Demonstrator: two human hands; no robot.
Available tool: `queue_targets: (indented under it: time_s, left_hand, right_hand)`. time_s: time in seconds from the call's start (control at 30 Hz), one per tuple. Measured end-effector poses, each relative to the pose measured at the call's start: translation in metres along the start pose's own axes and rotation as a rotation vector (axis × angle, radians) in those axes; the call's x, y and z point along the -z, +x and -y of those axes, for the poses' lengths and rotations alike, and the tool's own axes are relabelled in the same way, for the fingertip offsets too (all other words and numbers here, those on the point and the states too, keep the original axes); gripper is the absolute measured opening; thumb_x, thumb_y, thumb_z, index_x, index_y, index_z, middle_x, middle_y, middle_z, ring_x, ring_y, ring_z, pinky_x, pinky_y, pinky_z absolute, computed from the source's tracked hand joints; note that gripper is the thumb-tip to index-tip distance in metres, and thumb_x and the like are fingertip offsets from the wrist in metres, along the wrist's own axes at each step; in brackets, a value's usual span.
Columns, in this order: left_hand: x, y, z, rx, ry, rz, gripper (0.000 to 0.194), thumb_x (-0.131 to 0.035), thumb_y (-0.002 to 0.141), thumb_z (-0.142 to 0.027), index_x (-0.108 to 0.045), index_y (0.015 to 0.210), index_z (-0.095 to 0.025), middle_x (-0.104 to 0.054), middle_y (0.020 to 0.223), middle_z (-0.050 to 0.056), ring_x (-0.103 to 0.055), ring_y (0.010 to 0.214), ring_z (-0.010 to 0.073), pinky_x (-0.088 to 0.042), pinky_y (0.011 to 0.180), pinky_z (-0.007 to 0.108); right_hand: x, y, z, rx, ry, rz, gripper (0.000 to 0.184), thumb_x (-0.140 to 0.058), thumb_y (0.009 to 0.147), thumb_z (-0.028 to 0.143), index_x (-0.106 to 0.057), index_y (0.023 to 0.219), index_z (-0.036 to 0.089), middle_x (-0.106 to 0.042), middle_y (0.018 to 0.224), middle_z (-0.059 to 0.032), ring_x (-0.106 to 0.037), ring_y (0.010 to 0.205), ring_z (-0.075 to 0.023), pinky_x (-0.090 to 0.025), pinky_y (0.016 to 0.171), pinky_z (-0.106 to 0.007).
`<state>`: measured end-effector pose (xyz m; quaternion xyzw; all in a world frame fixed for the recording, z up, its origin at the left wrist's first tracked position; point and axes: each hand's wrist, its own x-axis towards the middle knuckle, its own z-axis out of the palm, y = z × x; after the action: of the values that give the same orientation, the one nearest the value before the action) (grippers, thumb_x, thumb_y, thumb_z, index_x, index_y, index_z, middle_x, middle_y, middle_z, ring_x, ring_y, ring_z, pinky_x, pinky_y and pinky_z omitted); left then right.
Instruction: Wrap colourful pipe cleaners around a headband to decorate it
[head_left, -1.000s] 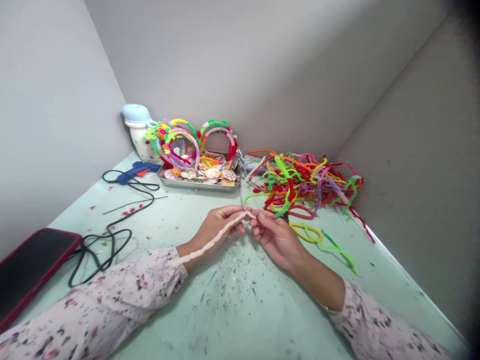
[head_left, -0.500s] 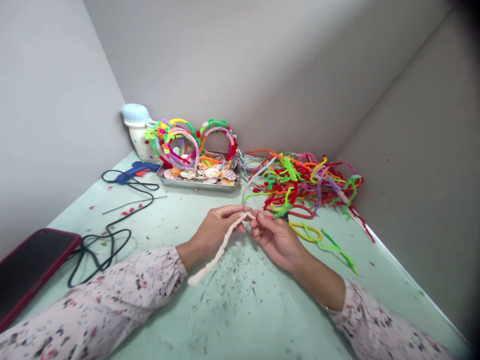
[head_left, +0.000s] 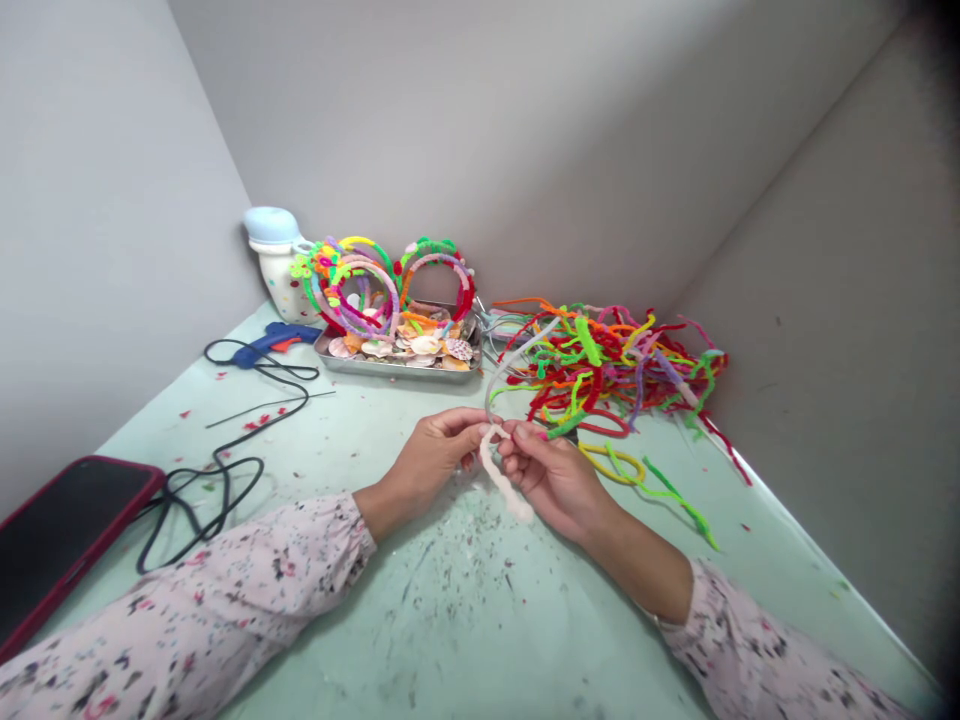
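Pinching at centre frame, the fingers (head_left: 461,425) of the left hand (head_left: 429,465) and the fingers (head_left: 525,434) of the right hand (head_left: 555,482) are clenched on a slim pale headband (head_left: 498,364), seen from my remote post. A fuzzy white pipe cleaner (head_left: 501,478) meets the band at the pinch and hangs down in a short, lumpy length past the right palm. Fingertips hide the exact join. The band arcs up and away from the hands, its far end reaching over a tangled heap of multicoloured pipe cleaners (head_left: 615,372).

From here, I judge that a tight grip right at the join and steady tension on the white stem would give snug, even coils without gaps.

Farther out, a yellow loop (head_left: 611,464) and a green stem (head_left: 679,500) lie apart from the heap. Beyond the hands, decorated headbands (head_left: 352,295) lean over a steel tray (head_left: 397,372) of seashells (head_left: 424,346). A blue glue gun (head_left: 274,340) trails a black cord (head_left: 225,480) towards a phone in a red case (head_left: 67,530), on a pale green table (head_left: 457,610) flecked with scraps. Floral sleeves (head_left: 195,590) cover both forearms.
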<state>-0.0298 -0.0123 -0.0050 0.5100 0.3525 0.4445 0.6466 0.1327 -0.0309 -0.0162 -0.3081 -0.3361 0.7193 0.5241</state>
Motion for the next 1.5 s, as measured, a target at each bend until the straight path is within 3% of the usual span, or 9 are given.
queue_targets:
  time_s: [0.57, 0.8, 1.03, 1.5]
  left_hand:
    - [0.0005, -0.0003, 0.0012, -0.061, 0.005, 0.038, 0.024, -0.062, 0.079, -0.037, -0.062, 0.088, -0.015, -0.062, 0.073, 0.0, -0.051, 0.058, 0.0069, -0.036, 0.053, 0.019]
    - [0.0, -0.0011, -0.0014, -0.048, 0.017, 0.026, 0.025, -0.063, 0.078, -0.039, -0.062, 0.088, -0.016, -0.058, 0.064, -0.002, -0.05, 0.056, 0.0074, -0.035, 0.052, 0.019]
    - [0.0013, 0.0, -0.0011, -0.039, 0.012, 0.039, 0.026, -0.063, 0.078, -0.04, -0.065, 0.084, -0.015, -0.06, 0.068, 0.0, -0.05, 0.056, 0.0069, -0.034, 0.052, 0.019]
    - [-0.0013, -0.0006, -0.0024, 0.022, -0.074, 0.033, 0.027, -0.067, 0.075, -0.037, -0.067, 0.092, -0.016, -0.063, 0.072, 0.0, -0.049, 0.054, 0.0057, -0.035, 0.05, 0.018]
  right_hand:
    - [-0.0013, -0.0004, -0.002, 0.035, -0.057, -0.01, 0.02, -0.07, 0.076, 0.03, -0.068, 0.091, 0.017, -0.067, 0.073, -0.0002, -0.057, 0.061, -0.007, -0.044, 0.059, -0.019]
    - [0.0009, -0.0008, -0.0002, 0.045, -0.007, 0.005, 0.023, -0.07, 0.077, 0.031, -0.068, 0.094, 0.016, -0.068, 0.072, -0.0018, -0.059, 0.061, -0.0082, -0.046, 0.06, -0.019]
    - [0.002, 0.0006, 0.0006, 0.025, 0.056, -0.005, 0.015, -0.068, 0.077, 0.028, -0.07, 0.084, 0.014, -0.069, 0.069, -0.0023, -0.059, 0.059, -0.0081, -0.048, 0.057, -0.018]
    - [0.004, 0.0013, -0.002, 0.036, 0.029, 0.009, 0.014, -0.068, 0.079, 0.027, -0.069, 0.086, 0.015, -0.068, 0.071, -0.0016, -0.059, 0.06, -0.0076, -0.048, 0.059, -0.018]
